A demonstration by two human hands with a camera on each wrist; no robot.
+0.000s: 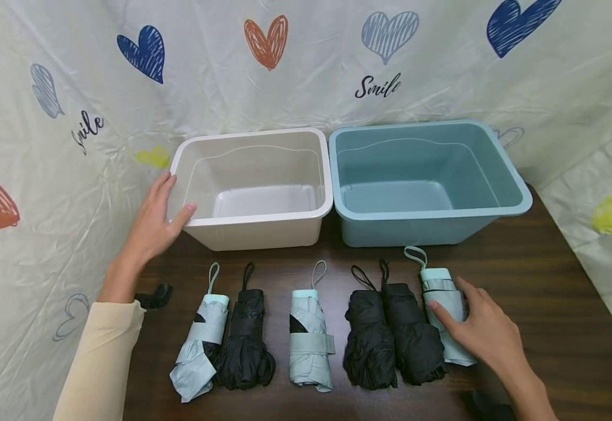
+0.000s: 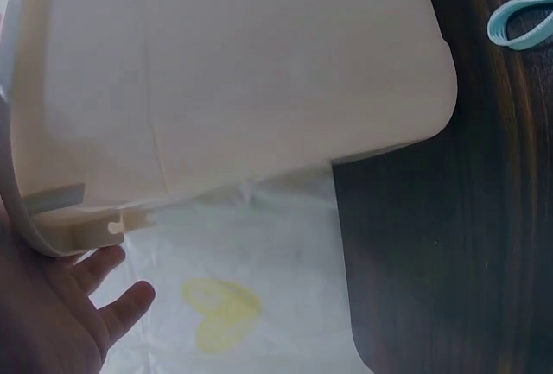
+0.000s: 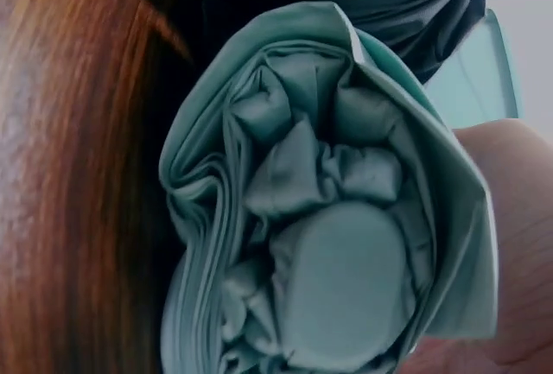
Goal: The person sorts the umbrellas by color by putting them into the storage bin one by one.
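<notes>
My left hand (image 1: 155, 219) rests at the left front corner of a beige plastic bin (image 1: 253, 234), thumb on the front rim and fingers along the side. In the left wrist view, relaxed fingers (image 2: 128, 309) show just below the bin's rim. My right hand (image 1: 487, 327) holds a folded light blue umbrella (image 1: 443, 298) at the right end of a row, thumb over its front and fingers along its far side. The right wrist view looks onto that umbrella's gathered fabric end (image 3: 346, 279). Directly left of it lie two folded black umbrellas, one (image 1: 413, 336) overlapping the other (image 1: 369, 339).
A blue-green bin (image 1: 401, 228) stands right of the beige one. Farther left on the dark wooden table (image 1: 537, 280) lie a light blue umbrella (image 1: 311, 362), a black one (image 1: 246, 345) and another light blue one (image 1: 200, 345). A heart-printed white sheet (image 1: 316, 70) hangs behind.
</notes>
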